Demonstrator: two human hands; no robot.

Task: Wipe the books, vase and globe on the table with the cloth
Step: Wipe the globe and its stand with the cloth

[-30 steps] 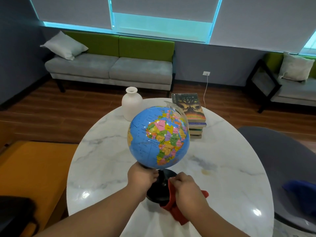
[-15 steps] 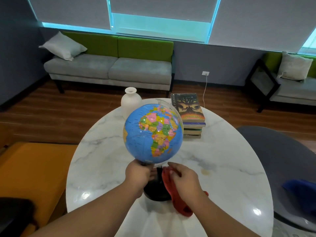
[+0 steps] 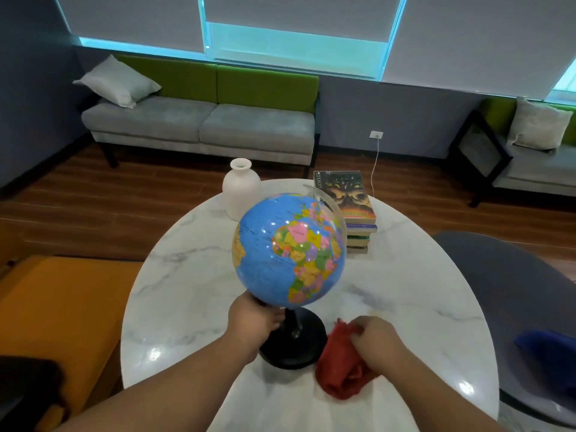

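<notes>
Two hands reach in over the near part of the round marble table [image 3: 187, 275]. The left hand [image 3: 254, 321] has its fingers curled round the stem just under the sphere of the globe [image 3: 288, 254]. The right hand [image 3: 375, 338] bunches the red cloth [image 3: 339, 366] in curled fingers. The cloth lies on the tabletop just beside the globe's black base [image 3: 293, 344]. Farther back a white vase [image 3: 240, 190] stands upright at the left, with a stack of books [image 3: 349, 201] at the right. Beyond the table a grey and green sofa [image 3: 202, 126] stands by the wall.
</notes>
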